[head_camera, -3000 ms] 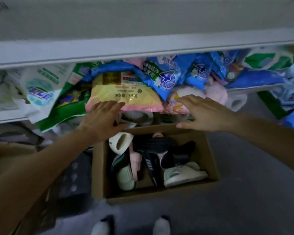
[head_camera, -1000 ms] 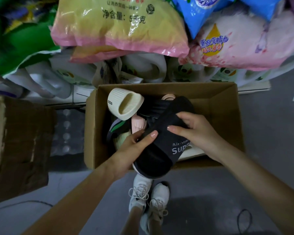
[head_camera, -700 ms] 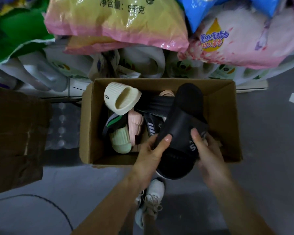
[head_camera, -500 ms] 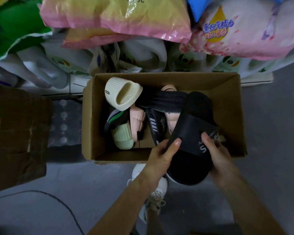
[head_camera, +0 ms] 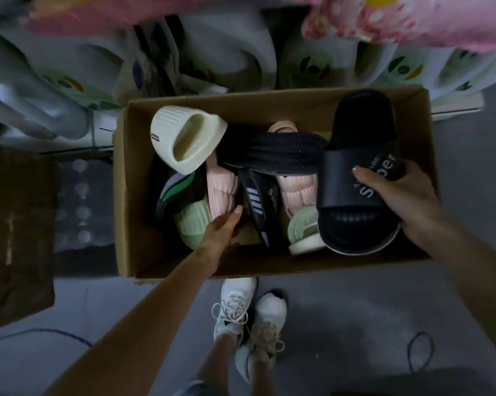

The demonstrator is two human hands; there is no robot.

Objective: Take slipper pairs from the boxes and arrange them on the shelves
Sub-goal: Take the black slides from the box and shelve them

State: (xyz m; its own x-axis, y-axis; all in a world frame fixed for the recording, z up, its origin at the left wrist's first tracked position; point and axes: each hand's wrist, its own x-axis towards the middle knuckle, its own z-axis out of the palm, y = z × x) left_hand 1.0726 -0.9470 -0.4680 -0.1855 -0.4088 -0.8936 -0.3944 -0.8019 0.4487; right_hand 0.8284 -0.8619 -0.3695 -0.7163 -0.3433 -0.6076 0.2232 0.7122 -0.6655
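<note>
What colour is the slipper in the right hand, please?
The slipper is black with white lettering; head view.

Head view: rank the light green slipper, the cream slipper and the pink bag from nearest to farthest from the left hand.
1. Light green slipper, just left of the left hand, inside the box.
2. Cream slipper, at the box's back left.
3. Pink bag, top right, beyond the box.

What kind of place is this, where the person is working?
Probably a shop's stockroom. A cardboard box of mixed slippers sits on a grey floor, the right hand holds a black slipper over it, and white jugs and a pink printed bag crowd behind.
</note>
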